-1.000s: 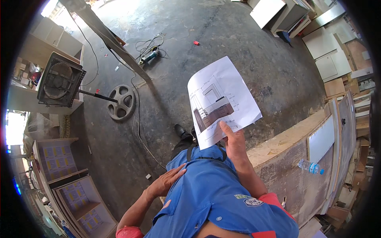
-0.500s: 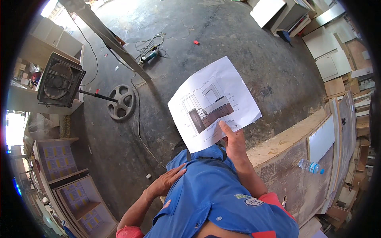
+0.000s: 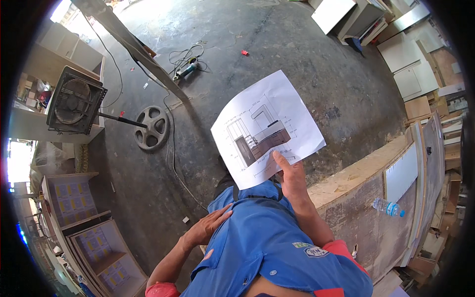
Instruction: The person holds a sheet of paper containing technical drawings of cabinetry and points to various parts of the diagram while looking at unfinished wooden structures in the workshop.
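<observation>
Clearly the right hand (image 3: 294, 180) is nearer, pinching the sheet (image 3: 269, 131) by its near edge; the paper spreads ahead, longer edges seeming to slant away rightward, while the left hand (image 3: 212, 224) rests apart, flat on the shirt (image 3: 262, 222)

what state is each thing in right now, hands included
right hand: gripping the paper sheet, thumb on top
paper sheet: held, slightly curved, printed side up
left hand: resting on the blue shirt, fingers extended
fan: upright, spinning or not unclear
power tool: lying on the floor
plastic bottle: capped
</observation>
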The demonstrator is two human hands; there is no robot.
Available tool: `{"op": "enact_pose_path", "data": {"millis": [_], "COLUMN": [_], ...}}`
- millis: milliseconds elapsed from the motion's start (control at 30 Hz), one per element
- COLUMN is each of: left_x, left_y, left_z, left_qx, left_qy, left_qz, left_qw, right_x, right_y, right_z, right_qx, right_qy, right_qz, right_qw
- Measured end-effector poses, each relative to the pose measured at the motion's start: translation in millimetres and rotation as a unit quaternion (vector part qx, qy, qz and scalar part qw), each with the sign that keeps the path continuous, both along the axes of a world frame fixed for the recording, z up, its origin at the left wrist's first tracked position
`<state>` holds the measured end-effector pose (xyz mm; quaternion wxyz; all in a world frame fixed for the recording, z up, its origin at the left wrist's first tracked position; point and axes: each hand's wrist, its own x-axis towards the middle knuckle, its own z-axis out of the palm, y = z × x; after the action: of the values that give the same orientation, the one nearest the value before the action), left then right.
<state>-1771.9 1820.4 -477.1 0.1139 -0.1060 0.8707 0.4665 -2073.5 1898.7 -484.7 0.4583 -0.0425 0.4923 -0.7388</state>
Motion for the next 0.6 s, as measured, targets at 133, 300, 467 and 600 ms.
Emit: {"op": "enact_pose_path", "data": {"millis": [133, 300, 467, 600], "left_x": [0.6, -0.8, -2.2, -3.9], "left_y": [-0.4, 0.0, 0.2, 0.5], "left_z": [-1.8, -1.2, 1.1, 3.1], "left_qx": [-0.003, 0.002, -0.001, -0.004], "left_qy": [0.003, 0.004, -0.005, -0.009], "left_qz": [-0.004, -0.002, -0.002, -0.004], "left_qw": [1.000, 1.000, 1.000, 1.000], "right_x": [0.6, 0.5, -0.3, 0.2], "right_y": [0.0, -0.2, -0.6, -1.2], "right_z": [-6.3, -4.3, -2.1, -4.2], "right_qx": [-0.019, -0.013, -0.012, -0.019], "right_qy": [-0.009, -0.014, -0.002, 0.000], "right_qz": [-0.011, -0.012, -0.014, -0.020], "right_qw": [1.000, 1.000, 1.000, 1.000]}}
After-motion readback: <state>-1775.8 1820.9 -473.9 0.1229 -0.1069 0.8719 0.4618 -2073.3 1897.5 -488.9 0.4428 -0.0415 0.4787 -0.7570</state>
